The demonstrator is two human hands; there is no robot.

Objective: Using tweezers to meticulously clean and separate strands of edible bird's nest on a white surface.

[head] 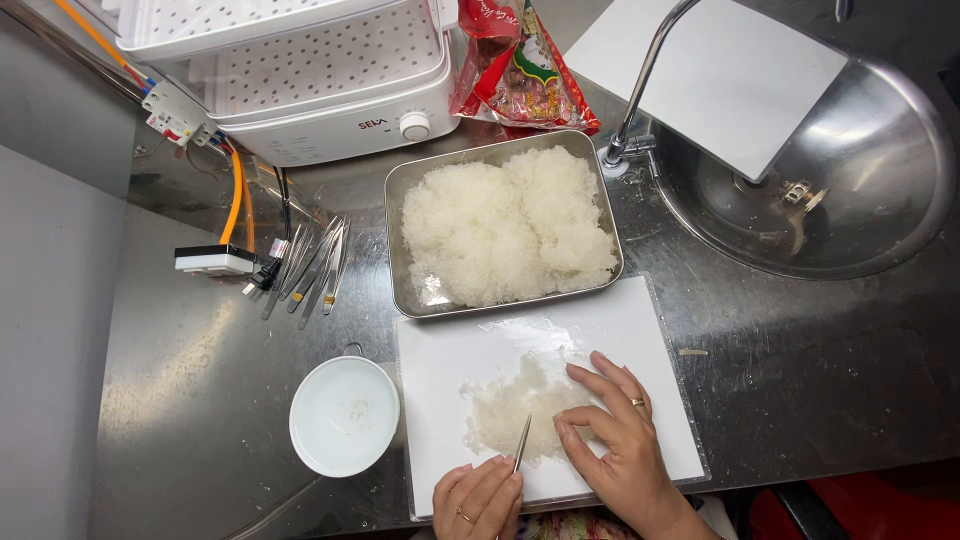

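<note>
A white board [620, 330] lies on the steel counter with a small flat patch of pale translucent strands [510, 405] on it. My left hand [478, 500] is at the board's near edge and holds thin metal tweezers [521, 444] whose tips point into the patch. My right hand [615, 430], with a ring on it, rests fingers down on the right side of the patch. Behind the board, a rectangular metal tray [400, 190] is heaped with white fluffy strands [505, 225].
A white bowl [343, 415] stands left of the board. Several spare tweezers [310, 265] lie near a black plug and power strip [215, 260]. A white tiered appliance [320, 70], a red food packet [520, 70], a tap [640, 80] and a round sink [850, 170] fill the back.
</note>
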